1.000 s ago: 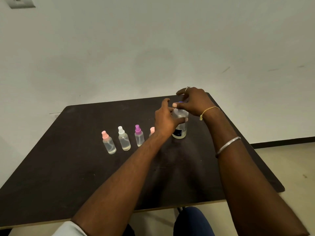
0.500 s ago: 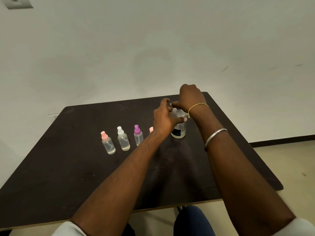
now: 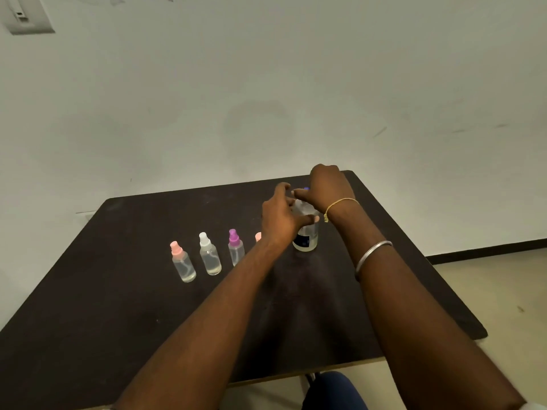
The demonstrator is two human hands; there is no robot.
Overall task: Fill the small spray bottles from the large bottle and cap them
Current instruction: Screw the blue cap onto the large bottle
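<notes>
Open near tabletop [image 3: 118,335]; spray bottles [image 3: 210,258] left of large bottle [image 3: 306,239].

table [image 3: 118,306]: dark, matt; spray bottles [image 3: 210,258]: clear glossy plastic; bangle [image 3: 371,254]: shiny metal

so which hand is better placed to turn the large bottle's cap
Right: the right hand sits curled over the cap, while the left hand grips the large bottle lower down.

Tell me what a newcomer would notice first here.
Both hands meet at the large bottle, far across the dark table: left hand holding its body, right hand gripping its top. To their left stands a row of small spray bottles capped pink, white and purple.
</notes>
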